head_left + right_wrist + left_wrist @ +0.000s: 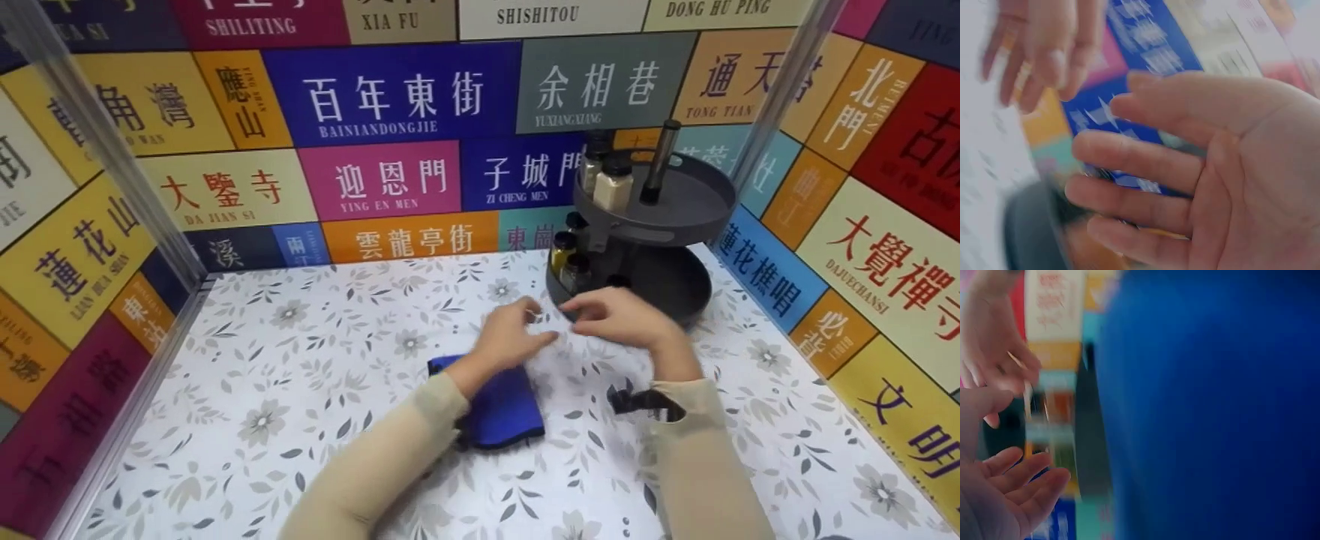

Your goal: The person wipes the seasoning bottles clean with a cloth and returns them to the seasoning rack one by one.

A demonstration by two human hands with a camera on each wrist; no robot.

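Both hands hover just in front of a dark grey two-tier rack (697, 234), holding nothing. My left hand (514, 330) has its fingers apart and slightly bent, palm side visible in the left wrist view. Facing it, my right hand (626, 315) hangs close to the lower tray, its fingers spread and relaxed in the right wrist view (1230, 163). Beneath the left wrist is a blue cloth-like piece with black edges (506, 412), partly hidden by the forearm. A jar of pale contents (613, 191) stands on the upper tray; a yellow jar (562, 253) and darker ones are below.
A black metallic-looking post (661, 161) rises from the upper tray. White floral cloth (262, 420) covers the table. Walls with coloured Chinese street-sign panels (390, 94) enclose the back and sides. A black device (645, 403) is strapped to the right wrist.
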